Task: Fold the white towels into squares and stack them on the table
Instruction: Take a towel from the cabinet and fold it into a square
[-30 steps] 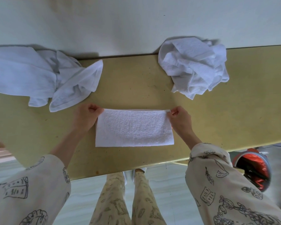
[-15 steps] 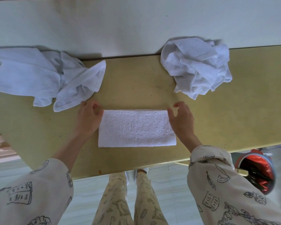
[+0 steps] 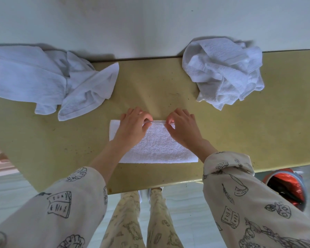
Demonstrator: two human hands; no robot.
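A white towel (image 3: 156, 147), folded into a flat rectangle, lies near the front edge of the yellow table (image 3: 258, 133). My left hand (image 3: 133, 127) and my right hand (image 3: 182, 127) rest on its far edge near the middle, close together, fingertips pinching the top fold. A loose white towel (image 3: 48, 81) lies crumpled at the back left. Another crumpled white towel (image 3: 224, 72) sits in a heap at the back right.
A pale wall (image 3: 150, 24) runs along the table's far edge. Below the front edge are my legs and a tiled floor. A red-lined bin (image 3: 286, 190) stands on the floor at the right.
Both hands let go of the towel's far corners and moved inward along its far edge to meet near the middle. The towel has stayed flat in place.
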